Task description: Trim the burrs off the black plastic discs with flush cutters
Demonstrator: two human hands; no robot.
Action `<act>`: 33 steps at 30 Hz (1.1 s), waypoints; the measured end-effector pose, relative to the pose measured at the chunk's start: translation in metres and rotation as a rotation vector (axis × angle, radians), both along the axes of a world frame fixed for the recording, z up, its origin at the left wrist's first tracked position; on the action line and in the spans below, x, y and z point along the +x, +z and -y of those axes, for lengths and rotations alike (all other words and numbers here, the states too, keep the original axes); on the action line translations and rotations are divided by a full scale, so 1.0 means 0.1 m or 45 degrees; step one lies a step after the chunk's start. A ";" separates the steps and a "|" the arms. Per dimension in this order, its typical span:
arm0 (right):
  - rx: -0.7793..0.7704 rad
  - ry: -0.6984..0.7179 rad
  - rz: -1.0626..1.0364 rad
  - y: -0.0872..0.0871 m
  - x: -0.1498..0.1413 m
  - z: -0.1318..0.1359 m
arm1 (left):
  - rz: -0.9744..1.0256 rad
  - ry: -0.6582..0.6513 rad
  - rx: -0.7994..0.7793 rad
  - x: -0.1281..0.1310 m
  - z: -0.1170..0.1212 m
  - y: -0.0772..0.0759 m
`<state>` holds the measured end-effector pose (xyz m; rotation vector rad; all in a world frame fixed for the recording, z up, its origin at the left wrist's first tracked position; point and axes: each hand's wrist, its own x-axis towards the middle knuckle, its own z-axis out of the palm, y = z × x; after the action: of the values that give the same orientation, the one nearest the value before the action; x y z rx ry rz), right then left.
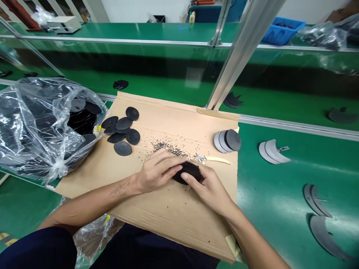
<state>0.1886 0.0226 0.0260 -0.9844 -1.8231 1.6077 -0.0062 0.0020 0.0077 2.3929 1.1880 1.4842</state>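
My left hand [158,170] and my right hand [209,188] both grip one black round disc [190,170] just above a sheet of brown cardboard [168,213]. The fingers of each hand are curled round the disc's edges. A small metal blade with a pale handle [214,159] lies on the cardboard right behind my right hand. Dark shavings [169,147] are scattered just behind my left hand. Several loose black discs [122,130] lie at the cardboard's far left corner.
A clear plastic bag [42,123] full of black discs sits at the left. A short row of grey discs [227,141] leans at the cardboard's right edge. Grey curved pieces [273,151] lie on the green belt [269,194]. A slanted metal post [238,52] rises behind. A blue bin [282,30] is far back.
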 end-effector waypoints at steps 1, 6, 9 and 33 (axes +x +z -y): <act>0.074 -0.015 0.017 0.00 0.00 0.00 | 0.007 -0.003 0.010 0.00 0.00 0.00; 0.288 -0.003 0.062 0.02 0.00 -0.01 | 0.016 0.011 0.040 -0.01 0.02 0.02; 0.290 0.016 0.064 0.03 0.00 -0.01 | 0.013 0.036 0.054 -0.01 0.03 0.03; 1.242 -0.019 -0.030 -0.27 0.09 -0.01 | 0.234 -0.327 -0.255 -0.03 0.04 0.11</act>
<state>0.1976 0.0238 -0.0005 -0.4996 -2.1810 0.5314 -0.0091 -0.0019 0.0184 2.1318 0.9035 1.3957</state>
